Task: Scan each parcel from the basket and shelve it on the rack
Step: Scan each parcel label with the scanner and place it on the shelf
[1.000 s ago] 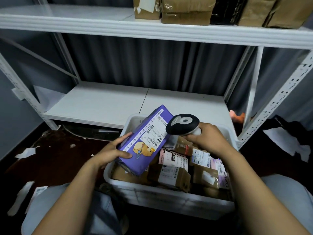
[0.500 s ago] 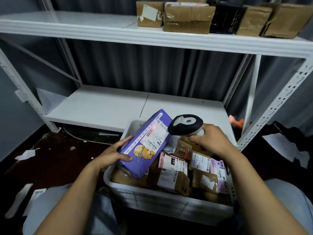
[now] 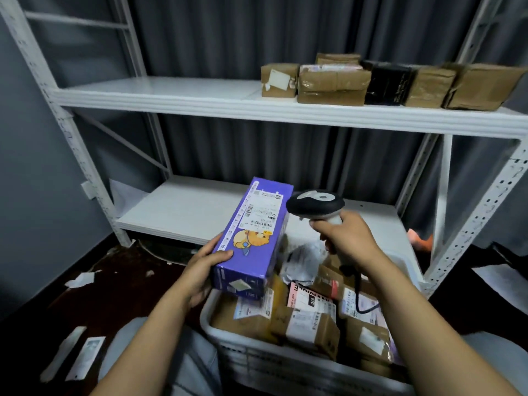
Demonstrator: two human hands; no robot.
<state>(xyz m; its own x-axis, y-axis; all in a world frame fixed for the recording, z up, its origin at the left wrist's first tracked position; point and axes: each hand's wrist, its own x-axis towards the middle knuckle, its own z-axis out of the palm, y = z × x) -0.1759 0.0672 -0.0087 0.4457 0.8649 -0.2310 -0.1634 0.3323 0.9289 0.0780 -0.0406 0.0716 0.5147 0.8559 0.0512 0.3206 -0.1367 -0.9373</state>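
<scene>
Left hand (image 3: 204,270) grips the purple parcel (image 3: 254,238) by its near end above the basket's (image 3: 257,358) left edge, right hand (image 3: 347,238) clasps the scanner (image 3: 315,205) beside its label: scanning seems in hand, next a lift onto the rack (image 3: 200,102)

both forearms are bare all the way to the wrists, and the left hand (image 3: 200,271) and right hand (image 3: 350,238) are uncovered too. pale blue-grey cloth (image 3: 134,350) covers both legs, plain and unmarked. it lies in soft folds, and whether it is trousers or shorts cannot be told.
</scene>
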